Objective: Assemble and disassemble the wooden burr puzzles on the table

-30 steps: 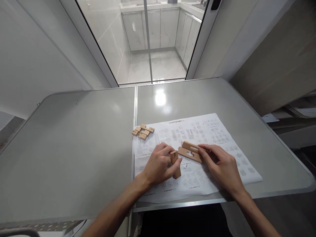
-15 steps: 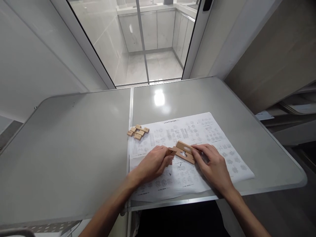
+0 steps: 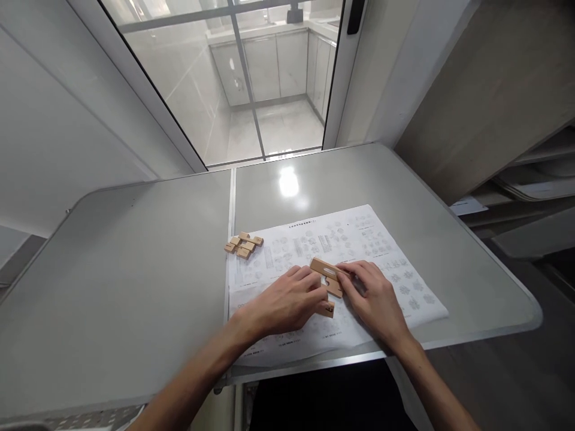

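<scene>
My left hand [image 3: 294, 299] is closed on a small wooden piece [image 3: 329, 309] with a dark mark on its end, low over the printed sheet [image 3: 287, 248]. Just beyond it, a slotted wooden piece [image 3: 321, 265] lies tilted beside a flat wooden piece [image 3: 335, 288], which is partly covered by my left fingers. My right hand [image 3: 372, 296] pinches the right end of the slotted piece between thumb and fingers. At the sheet's upper left corner sits a cluster of interlocked wooden pieces [image 3: 243, 245].
A grey table [image 3: 179, 251] with a metal seam spans the view. Behind it stands a glass door [image 3: 224, 90] with a dark handle. Shelves [image 3: 530, 179] holding papers are at the right.
My left hand has shifted right and turned palm down, bringing its marked piece nearer the front edge. My right hand still holds the slotted piece. The camera view has tilted slightly.
</scene>
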{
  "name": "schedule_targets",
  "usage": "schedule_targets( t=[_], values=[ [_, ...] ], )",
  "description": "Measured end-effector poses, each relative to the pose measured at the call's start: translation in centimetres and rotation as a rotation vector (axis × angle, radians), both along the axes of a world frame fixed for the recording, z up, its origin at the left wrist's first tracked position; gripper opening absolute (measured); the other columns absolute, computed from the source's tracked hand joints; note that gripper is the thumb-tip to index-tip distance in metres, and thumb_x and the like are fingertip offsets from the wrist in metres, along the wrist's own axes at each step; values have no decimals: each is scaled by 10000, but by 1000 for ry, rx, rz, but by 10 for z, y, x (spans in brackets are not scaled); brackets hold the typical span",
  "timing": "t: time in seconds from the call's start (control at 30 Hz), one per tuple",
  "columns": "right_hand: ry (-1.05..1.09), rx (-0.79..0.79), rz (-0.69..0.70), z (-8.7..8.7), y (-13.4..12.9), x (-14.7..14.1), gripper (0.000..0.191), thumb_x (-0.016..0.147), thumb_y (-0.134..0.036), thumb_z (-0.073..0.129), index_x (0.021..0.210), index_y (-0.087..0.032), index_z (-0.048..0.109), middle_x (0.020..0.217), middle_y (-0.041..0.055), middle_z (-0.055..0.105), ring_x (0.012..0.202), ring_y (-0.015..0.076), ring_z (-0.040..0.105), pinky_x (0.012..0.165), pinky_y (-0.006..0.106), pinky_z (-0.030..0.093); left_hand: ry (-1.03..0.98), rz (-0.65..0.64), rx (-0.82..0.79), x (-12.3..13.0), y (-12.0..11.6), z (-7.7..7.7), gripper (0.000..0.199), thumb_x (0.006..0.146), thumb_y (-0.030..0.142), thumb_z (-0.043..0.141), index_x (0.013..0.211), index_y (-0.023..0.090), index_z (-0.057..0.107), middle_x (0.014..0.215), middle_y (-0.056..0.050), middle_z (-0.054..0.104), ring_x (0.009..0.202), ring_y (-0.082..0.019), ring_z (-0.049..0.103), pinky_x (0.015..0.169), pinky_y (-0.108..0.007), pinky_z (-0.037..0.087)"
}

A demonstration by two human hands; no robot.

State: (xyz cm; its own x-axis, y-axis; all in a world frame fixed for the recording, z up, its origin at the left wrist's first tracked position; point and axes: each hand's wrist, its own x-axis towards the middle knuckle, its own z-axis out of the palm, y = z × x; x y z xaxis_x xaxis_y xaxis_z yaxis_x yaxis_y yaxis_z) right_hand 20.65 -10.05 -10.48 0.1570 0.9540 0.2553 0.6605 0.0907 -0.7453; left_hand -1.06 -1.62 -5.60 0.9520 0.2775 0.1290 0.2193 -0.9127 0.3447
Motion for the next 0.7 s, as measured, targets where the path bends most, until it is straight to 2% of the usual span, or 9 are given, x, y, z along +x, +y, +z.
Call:
schedule_targets(
  t=[0.17,0.33,0.5,0.7],
  values=[
    [13,14,5,-4,1,1,158,1076,-309,598,1144,-256,730,1086,85,759,1058,306,674,940,479,550,-37,32,96,7,-1,-10,201,1074,285,625,897,188,628,1009,-66,582,871,-201,486,861,-360,495],
    [16,7,16,-4,0,2,171,1076,-306,597,1140,-249,745,1080,87,747,1060,303,663,954,483,544,-65,29,92,10,-1,-21,220,1044,346,685,890,194,647,1010,-58,558,907,-205,484,895,-375,507],
    [12,4,18,-2,1,1,179,1079,-298,587,1121,-253,755,1068,90,743,1051,303,665,939,486,550,-60,74,64,11,2,-21,241,1040,415,683,910,213,656,1023,-58,590,932,-215,522,896,-378,531],
    [14,3,19,1,1,1,173,1080,-298,588,1112,-260,753,1058,89,745,1046,306,666,934,486,548,-85,63,50,10,9,-21,266,1043,467,664,1025,205,622,1128,-89,668,1072,-255,606,966,-429,558]
  ],
)
